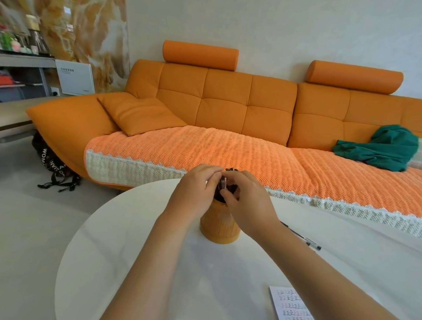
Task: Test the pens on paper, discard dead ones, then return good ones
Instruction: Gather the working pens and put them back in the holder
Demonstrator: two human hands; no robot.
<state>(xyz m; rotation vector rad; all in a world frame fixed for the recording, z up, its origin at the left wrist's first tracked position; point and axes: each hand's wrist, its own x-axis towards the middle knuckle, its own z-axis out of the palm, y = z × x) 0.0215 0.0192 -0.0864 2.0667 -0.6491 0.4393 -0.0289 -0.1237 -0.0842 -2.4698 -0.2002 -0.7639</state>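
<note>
Pens, a dark bundle of them, stand in the mouth of an orange ribbed pen holder and sit right between the two grips. The left grip curls its fingers round the bundle from the left side. The right grip pinches the same pens from the right with thumb and fingertips, so both are closed on them, and the two grips nearly touch each other above the holder's rim. The holder stands upright on the white round desk, directly beneath both grips.

The fingers cover most of the bundle: only a dark sliver between the grips and a few dark caps behind the right one show, and the number of pens cannot be told. The holder's rim is partly hidden by the wrists.

More loose pens lie on the desk below and to the right of the right grip, their far ends hidden under the right forearm. A sheet of practice paper printed with rows of characters lies well nearer the person than the right grip, partly under that forearm and cut off by the bottom edge.
</note>
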